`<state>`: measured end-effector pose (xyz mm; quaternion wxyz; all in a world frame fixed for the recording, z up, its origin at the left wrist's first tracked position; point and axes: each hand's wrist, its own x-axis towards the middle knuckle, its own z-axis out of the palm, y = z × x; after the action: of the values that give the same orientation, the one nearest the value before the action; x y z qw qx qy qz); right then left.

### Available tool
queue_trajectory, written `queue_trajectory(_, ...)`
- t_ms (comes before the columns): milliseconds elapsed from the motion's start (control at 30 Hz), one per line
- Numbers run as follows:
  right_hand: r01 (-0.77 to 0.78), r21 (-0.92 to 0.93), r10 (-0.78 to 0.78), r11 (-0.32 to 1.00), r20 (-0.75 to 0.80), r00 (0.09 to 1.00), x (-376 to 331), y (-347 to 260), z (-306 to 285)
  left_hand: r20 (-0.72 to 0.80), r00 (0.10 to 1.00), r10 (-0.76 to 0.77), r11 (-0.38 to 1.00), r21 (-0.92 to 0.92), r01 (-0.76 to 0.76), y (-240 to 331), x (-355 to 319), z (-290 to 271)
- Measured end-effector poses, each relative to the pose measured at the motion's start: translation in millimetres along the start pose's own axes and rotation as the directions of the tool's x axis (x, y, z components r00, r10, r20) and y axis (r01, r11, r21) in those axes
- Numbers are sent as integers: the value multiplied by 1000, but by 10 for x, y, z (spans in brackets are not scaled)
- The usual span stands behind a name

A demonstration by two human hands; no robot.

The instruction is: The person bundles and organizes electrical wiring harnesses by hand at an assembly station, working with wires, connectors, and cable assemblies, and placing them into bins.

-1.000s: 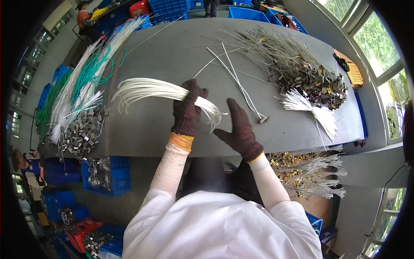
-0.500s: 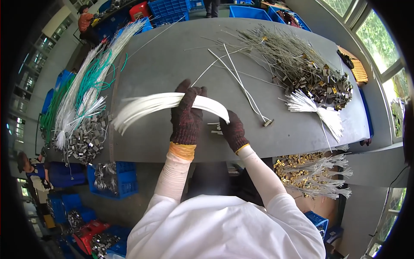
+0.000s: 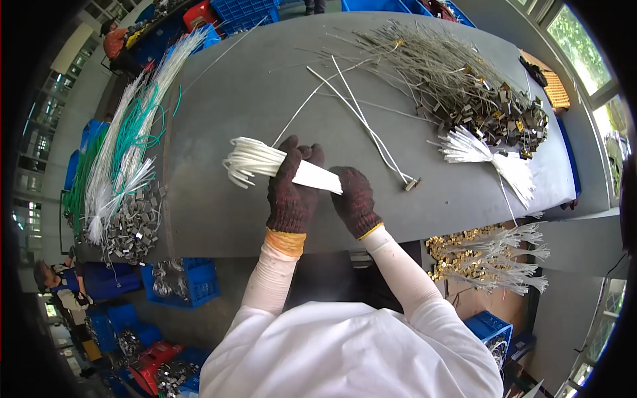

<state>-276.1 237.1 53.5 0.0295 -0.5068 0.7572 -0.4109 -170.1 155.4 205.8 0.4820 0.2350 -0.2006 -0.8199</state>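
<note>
Daylit, pale-framed glass windows (image 3: 576,52) stand in a pale grey wall (image 3: 590,162) beside a broad, grey, flat-topped table (image 3: 222,212) above a dark grey floor (image 3: 207,324).

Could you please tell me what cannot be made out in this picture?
In the head view:
Middle of the white strand bundle: hidden by the left hand.
Palm of the right hand: hidden by its back.
Bundle's strand count: strands overlap.
Upper body of the standing person: cut off by the top edge.
</note>
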Motion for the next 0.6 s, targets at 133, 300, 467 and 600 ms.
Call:
queue_trajectory(133, -3, 92, -1, 996, 42, 999, -25, -72, -325, -33, 999, -36, 992, -120, 32, 145, 139, -114)
queue_trajectory(300, -108, -99, 134, 989, 318, 939, -150, -165, -666, -68, 995, -77, 993, -99, 70, 216, 162, -172)
queue_trajectory(467, -394, 285, 334, 874, 236, 913, -362, -92, -779, -78, 995, -68, 986, -157, 55, 182, 53, -137)
queue_trajectory(600, -555, 832, 400, -24, 516, 757, -690, 35, -828, -63, 996, -56, 983, -180, 44, 218, -6, -131)
